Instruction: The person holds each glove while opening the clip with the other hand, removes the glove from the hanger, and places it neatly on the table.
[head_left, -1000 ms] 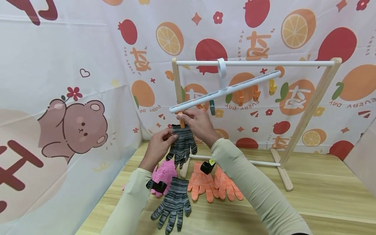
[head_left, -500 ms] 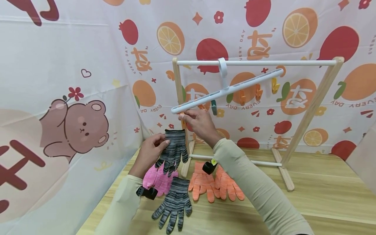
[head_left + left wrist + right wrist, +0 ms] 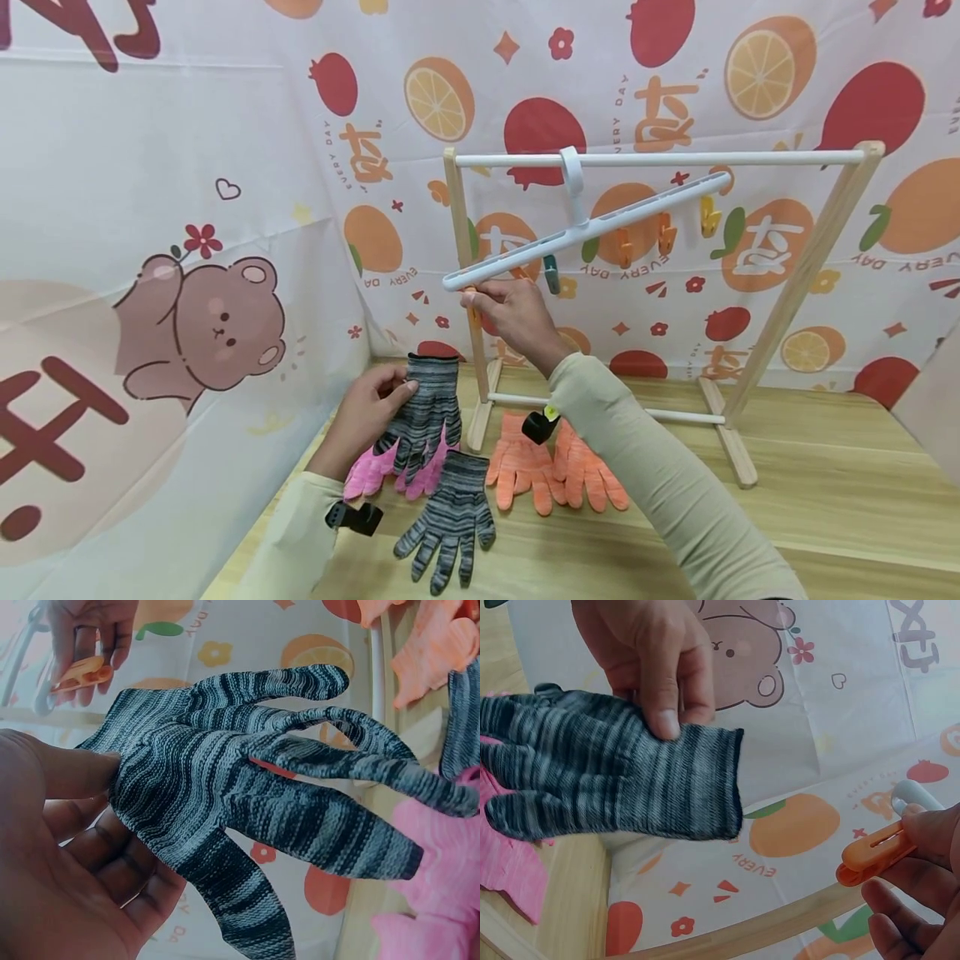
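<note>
My left hand (image 3: 363,421) pinches a grey-and-black striped knit glove (image 3: 433,392) between thumb and fingers. In the right wrist view the glove's cuff points toward an orange clothespin (image 3: 874,853), with a gap between them. My right hand (image 3: 517,321) pinches that clothespin below the low left end of a white clip hanger (image 3: 585,231). The hanger tilts, its right end raised, and hooks over the rack's top bar. Below the held glove, a second striped glove (image 3: 453,512) lies flat on the table. Pink gloves (image 3: 370,473) are partly hidden behind the held one.
The wooden rack (image 3: 798,283) with white bars (image 3: 678,158) stands on the wooden table (image 3: 832,467). Orange gloves (image 3: 521,467) lie by its base. A green clothespin (image 3: 552,275), a yellow clothespin (image 3: 709,217) and orange ones hang from the hanger. Printed cloth walls close off the back and left.
My left hand has carried the striped glove down and to the left, away from the orange clothespin where its cuff was before. My right hand stays at the hanger's left end.
</note>
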A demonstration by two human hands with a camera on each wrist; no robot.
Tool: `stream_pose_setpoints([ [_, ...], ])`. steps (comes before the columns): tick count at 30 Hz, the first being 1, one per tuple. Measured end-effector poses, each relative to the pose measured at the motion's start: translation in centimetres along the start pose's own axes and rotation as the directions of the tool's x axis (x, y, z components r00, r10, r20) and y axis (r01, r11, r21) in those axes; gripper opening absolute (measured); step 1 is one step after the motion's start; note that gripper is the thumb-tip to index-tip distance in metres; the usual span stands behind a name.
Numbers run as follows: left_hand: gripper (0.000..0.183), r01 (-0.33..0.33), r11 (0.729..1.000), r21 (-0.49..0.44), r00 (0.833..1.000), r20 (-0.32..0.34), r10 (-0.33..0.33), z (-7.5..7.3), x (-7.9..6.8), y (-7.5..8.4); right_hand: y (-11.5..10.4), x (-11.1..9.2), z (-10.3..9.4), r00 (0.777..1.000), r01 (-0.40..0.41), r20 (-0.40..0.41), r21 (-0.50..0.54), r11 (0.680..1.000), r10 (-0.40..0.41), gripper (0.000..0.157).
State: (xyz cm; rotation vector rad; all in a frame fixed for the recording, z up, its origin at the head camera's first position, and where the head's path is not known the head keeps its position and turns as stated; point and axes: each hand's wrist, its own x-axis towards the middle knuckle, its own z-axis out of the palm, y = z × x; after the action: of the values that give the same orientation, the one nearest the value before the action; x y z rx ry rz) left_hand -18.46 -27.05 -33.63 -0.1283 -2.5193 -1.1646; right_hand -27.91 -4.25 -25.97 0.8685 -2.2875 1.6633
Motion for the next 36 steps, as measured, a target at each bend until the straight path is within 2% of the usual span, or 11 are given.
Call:
stream_pose_setpoints([
  [8, 0.01, 0.062, 0.998, -0.006, 0.998, 0.029, -0.062, -0.8, -1.4, -0.9, 0.1, 0.1, -0.1, 1.0, 0.004, 0.013, 0.013, 1.0, -0.004, 0.023],
  [16, 0.01, 0.086, 0.996, -0.016, 0.996, 0.04, -0.085, -0.8, -2.4, -2.4, 0.1, 0.0, -0.2, 1.0, -0.019, 0.009, 0.006, 1.0, 0.019, 0.022],
  [25, 0.009, 0.094, 0.996, -0.009, 0.994, 0.059, -0.093, -1.3, -3.2, -3.1, 0.2, 0.1, -0.3, 1.0, -0.007, 0.01, 0.014, 1.0, 0.007, 0.023],
  [30, 0.01, 0.114, 0.993, -0.009, 0.992, 0.063, -0.114, -1.8, -4.3, -3.6, 0.2, 0.2, -0.2, 1.0, 0.002, 0.019, 0.032, 0.999, -0.003, 0.023],
  [36, 0.011, 0.168, 0.985, -0.026, 0.981, 0.102, -0.165, -2.2, -5.8, -4.3, 0.3, 0.1, -0.4, 1.0, -0.005, 0.016, 0.037, 0.999, 0.004, 0.021],
])
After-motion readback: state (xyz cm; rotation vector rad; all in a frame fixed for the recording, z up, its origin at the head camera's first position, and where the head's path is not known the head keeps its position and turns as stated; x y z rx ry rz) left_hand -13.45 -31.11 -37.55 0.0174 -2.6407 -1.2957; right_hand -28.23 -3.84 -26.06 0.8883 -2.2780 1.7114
